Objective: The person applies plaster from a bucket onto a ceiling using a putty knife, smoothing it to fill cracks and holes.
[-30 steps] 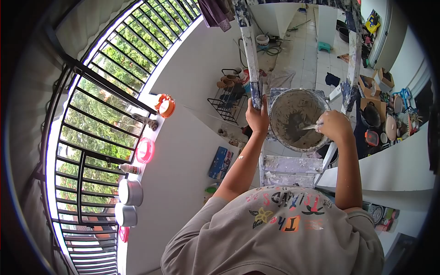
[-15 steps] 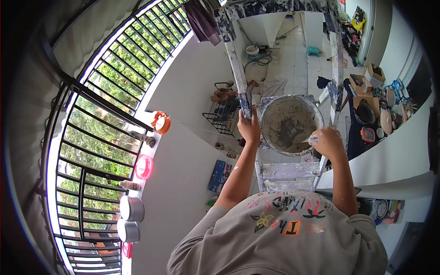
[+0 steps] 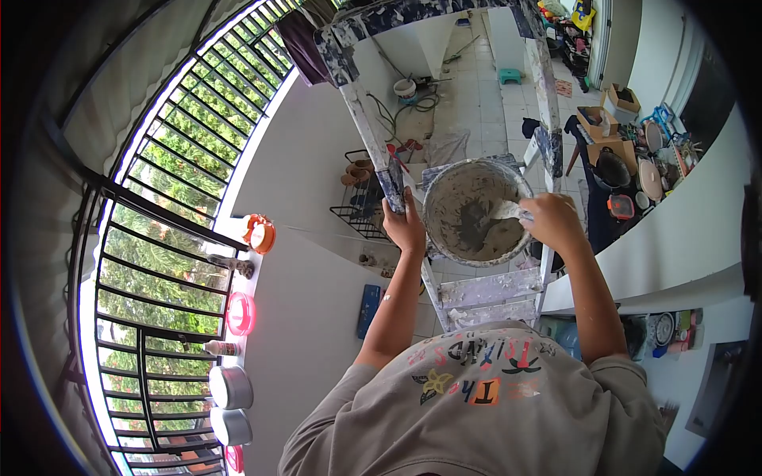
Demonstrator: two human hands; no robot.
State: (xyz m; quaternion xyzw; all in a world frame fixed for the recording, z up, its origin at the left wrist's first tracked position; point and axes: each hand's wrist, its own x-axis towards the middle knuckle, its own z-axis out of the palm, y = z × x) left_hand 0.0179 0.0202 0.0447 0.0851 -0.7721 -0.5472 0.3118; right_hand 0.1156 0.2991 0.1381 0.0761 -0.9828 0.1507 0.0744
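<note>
In my right hand (image 3: 553, 222) is a putty-smeared scraper (image 3: 506, 210), its pale blade tilted down inside the bucket. The round bucket (image 3: 444, 247) has grey smears on its wall and a darker grey wet paste (image 3: 475, 224) at its bottom. It rests on a step of a paint-splattered stepladder (image 3: 488, 289). My left hand (image 3: 406, 226) is wrapped round the ladder's left rail, just left of the bucket, at a dark-painted stretch. My palm hides part of that rail, and my right fingers cover the scraper's handle.
Left is a barred window; its ledge carries metal pots (image 3: 231, 387), a pink round item (image 3: 240, 313) and an orange item (image 3: 259, 233). A shoe rack (image 3: 357, 202) stands below. Boxes and pans (image 3: 613, 167) crowd a table at right. A green stool (image 3: 509, 75) stands on the tiled floor.
My right hand has turned at the bucket's right rim, bringing the scraper's blade into view inside. The left hand keeps its hold on the rail. The whole view has shifted slightly.
</note>
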